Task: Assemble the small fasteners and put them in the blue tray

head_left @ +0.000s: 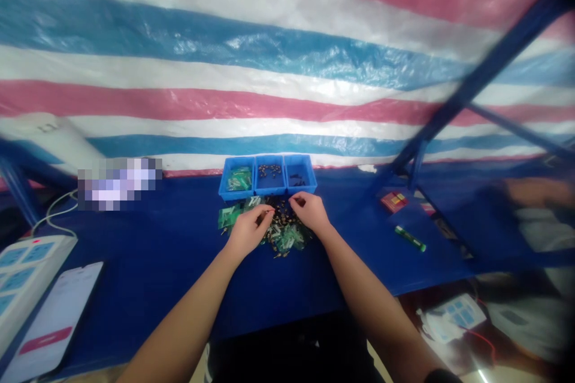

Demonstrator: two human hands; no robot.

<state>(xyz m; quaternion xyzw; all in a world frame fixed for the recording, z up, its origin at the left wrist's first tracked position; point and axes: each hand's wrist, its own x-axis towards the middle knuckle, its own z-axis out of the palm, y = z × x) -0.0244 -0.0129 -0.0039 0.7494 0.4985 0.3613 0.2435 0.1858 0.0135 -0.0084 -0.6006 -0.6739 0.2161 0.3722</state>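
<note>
My left hand is closed in a pinch at the left of a mixed pile of small brass-coloured parts, dark bits and green packets. What its fingertips hold is too small to name. On the other side, my right hand pinches at the pile's upper right edge, its fingertips on something tiny and dark. Just behind the pile stand three joined blue bins: the left bin has green packets in it, the middle bin small brass-coloured parts, the right bin a few dark pieces.
A phone and a white power strip lie at the left. To the right are a red box and a green tube. Blue metal posts rise at both sides. Another person's arm shows blurred at far right.
</note>
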